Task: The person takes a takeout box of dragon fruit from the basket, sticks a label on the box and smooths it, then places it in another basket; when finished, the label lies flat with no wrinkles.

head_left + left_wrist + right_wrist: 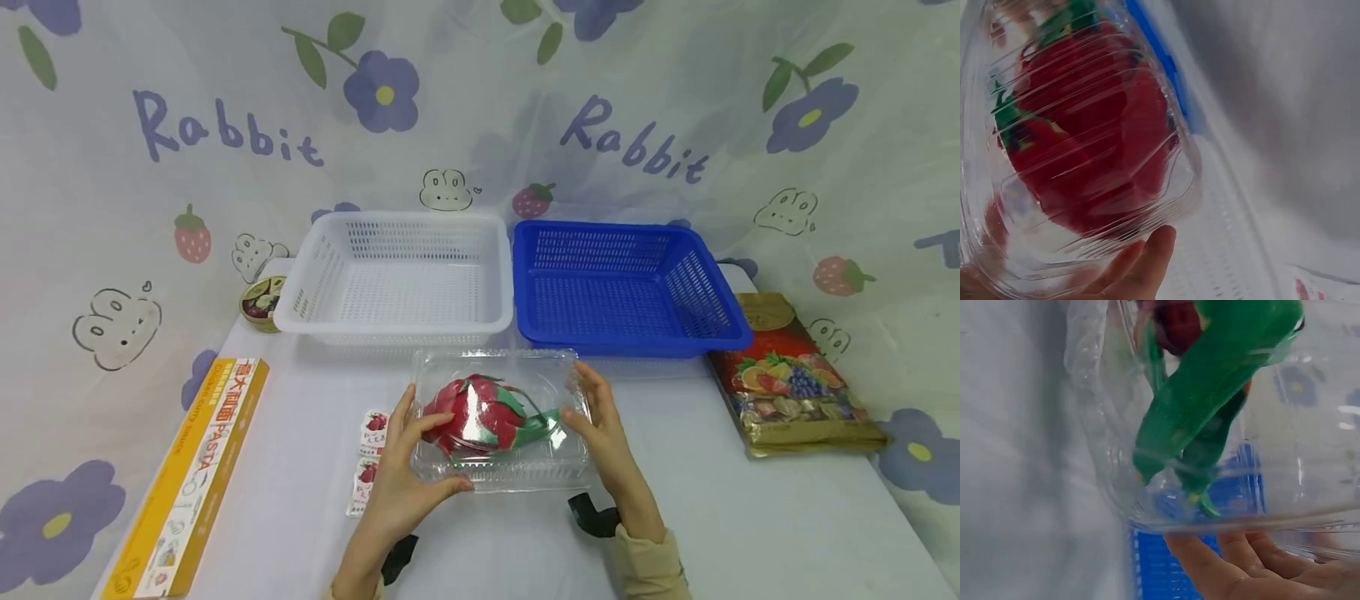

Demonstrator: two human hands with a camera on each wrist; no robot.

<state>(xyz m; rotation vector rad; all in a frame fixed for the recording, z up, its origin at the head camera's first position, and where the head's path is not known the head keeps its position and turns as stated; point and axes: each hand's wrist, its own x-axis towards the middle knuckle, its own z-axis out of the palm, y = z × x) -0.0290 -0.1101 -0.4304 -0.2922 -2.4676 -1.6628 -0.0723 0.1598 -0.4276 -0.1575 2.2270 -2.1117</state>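
A clear plastic clamshell box [517, 482] is held up over the table by both hands. Inside it lies a red dragon fruit [476, 417] with green leaf tips pointing right. The left hand [397, 479] grips the box's left end, with its fingers [1155, 256] against the plastic in the left wrist view. At the opposite end, the right hand [606, 429] holds the box between thumb and fingers. In the right wrist view, green leaves [1210, 394] show through the plastic. Labels [365, 487] printed with dragon fruit lie beside the left hand, partly covered by it.
Behind the box stand a white basket [405, 333] and a blue basket [637, 343]. A yellow pasta box [191, 475] lies at left, and a round tin [262, 302] sits by the white basket. A red-and-gold bag [795, 375] lies at right.
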